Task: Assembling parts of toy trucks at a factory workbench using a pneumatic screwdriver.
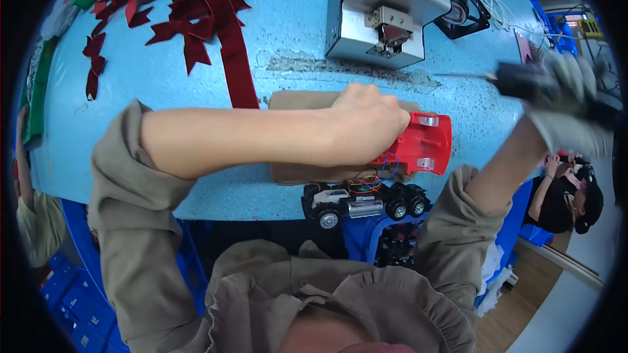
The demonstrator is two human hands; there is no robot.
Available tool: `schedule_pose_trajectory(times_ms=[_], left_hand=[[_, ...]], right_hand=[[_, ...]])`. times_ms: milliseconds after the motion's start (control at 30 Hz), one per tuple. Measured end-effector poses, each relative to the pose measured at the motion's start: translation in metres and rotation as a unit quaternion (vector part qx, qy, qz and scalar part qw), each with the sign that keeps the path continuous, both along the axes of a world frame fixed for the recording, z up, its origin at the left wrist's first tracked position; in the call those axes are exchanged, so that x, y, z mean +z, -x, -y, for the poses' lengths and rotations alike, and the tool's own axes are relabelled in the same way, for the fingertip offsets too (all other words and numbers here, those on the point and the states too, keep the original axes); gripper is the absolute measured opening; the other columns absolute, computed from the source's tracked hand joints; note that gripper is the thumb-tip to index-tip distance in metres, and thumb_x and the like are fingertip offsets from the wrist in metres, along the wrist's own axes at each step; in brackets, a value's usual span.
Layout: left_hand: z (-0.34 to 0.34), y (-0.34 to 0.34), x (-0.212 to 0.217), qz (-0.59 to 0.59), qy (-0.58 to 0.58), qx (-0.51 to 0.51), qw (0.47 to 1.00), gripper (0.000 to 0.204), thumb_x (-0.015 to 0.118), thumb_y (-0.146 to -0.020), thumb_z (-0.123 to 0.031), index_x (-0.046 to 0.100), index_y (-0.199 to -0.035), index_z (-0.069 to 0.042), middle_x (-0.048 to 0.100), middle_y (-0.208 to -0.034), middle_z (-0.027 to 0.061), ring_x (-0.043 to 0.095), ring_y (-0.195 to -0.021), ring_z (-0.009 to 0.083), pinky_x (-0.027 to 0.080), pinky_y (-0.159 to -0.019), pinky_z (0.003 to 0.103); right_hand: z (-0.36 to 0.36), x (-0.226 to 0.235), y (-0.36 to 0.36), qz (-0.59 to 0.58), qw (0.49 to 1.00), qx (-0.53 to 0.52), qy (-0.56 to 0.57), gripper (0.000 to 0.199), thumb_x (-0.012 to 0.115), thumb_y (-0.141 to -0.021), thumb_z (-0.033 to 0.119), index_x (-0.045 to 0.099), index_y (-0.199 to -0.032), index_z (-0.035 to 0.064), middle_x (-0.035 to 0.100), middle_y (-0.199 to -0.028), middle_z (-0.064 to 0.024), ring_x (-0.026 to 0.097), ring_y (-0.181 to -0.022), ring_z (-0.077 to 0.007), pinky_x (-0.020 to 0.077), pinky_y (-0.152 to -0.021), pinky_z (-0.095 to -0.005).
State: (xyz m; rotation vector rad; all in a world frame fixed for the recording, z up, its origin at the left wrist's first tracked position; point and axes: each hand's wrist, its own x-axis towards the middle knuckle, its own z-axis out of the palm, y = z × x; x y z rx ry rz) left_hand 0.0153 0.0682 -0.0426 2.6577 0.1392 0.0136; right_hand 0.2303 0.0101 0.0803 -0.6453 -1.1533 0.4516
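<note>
My left hand (369, 124) is bare and closed over the left end of a red plastic toy truck body (428, 145); its fingertips are hidden behind the hand. The body lies inner side up, with two clear lamp pieces, on a brown cloth-covered pad (307, 173). Coloured wires (366, 185) link it to a black toy truck chassis (366, 204) with silver-hubbed wheels at the table's near edge. My right hand (569, 101), in a pale glove, grips a black electric screwdriver (523, 82), smeared by motion, its thin bit pointing left over the table at the right.
A silver metal machine (386, 19) stands at the back, with a black fan (461, 10) and coiled white cable (490, 0) beside it. Dark red ribbon bows (190, 16) lie at the back left. A blue bin (369, 242) sits below the near edge. Another person (566, 196) is at the right.
</note>
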Motion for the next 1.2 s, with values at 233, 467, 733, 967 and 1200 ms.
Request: schedule_pose_trajectory(times_ms=[233,467,733,967,1200], left_hand=[[-0.001,-0.007,0.0,0.009,0.019,0.011,1.0,0.009,0.06,-0.069,-0.011,0.063,-0.071,-0.002,0.062,-0.083,0.0171,0.063,-0.079,0.0325,0.05,-0.062,0.04],[-0.002,0.008,-0.004,0.026,0.035,0.037,0.998,0.01,0.061,-0.066,-0.014,0.066,-0.07,-0.006,0.065,-0.076,0.0171,0.065,-0.075,0.0314,0.051,-0.059,0.042],[0.009,-0.009,-0.016,0.05,-0.028,0.055,0.997,0.015,0.057,-0.072,-0.017,0.065,-0.077,-0.006,0.064,-0.077,0.0168,0.064,-0.075,0.0341,0.05,-0.06,0.043],[0.013,-0.018,-0.024,0.001,-0.011,0.083,0.996,0.022,0.067,-0.062,-0.014,0.067,-0.083,-0.01,0.065,-0.088,0.0157,0.063,-0.086,0.033,0.049,-0.068,0.043],[0.016,-0.012,-0.025,0.026,-0.006,0.07,0.997,0.017,0.059,-0.07,-0.02,0.067,-0.08,-0.009,0.065,-0.085,0.0175,0.063,-0.082,0.0343,0.048,-0.067,0.047]], right_hand=[[-0.093,-0.04,0.038,-0.061,0.988,0.115,0.081,0.07,0.037,-0.075,0.076,0.052,-0.073,0.0077,0.046,-0.049,-0.0034,0.039,-0.033,-0.015,0.0366,-0.033,-0.029],[-0.092,-0.068,0.035,-0.071,0.983,0.103,0.132,0.079,0.032,-0.071,0.08,0.056,-0.084,0.006,0.049,-0.066,-0.0059,0.05,-0.062,-0.0178,0.0431,-0.055,-0.0307],[-0.081,-0.045,0.033,-0.006,0.966,0.245,0.084,0.076,0.036,-0.072,0.078,0.044,-0.088,0.0041,0.041,-0.064,-0.0052,0.043,-0.051,-0.0161,0.0367,-0.046,-0.0266],[-0.041,-0.073,0.071,-0.031,0.998,-0.033,0.042,0.08,0.034,-0.071,0.08,0.047,-0.093,0.0037,0.048,-0.071,-0.0072,0.047,-0.057,-0.0179,0.0392,-0.05,-0.0272],[0.013,-0.08,0.056,-0.099,0.994,-0.025,-0.03,0.082,0.04,-0.067,0.08,0.048,-0.091,0.0017,0.045,-0.068,-0.0077,0.044,-0.057,-0.0184,0.0381,-0.053,-0.0298]])
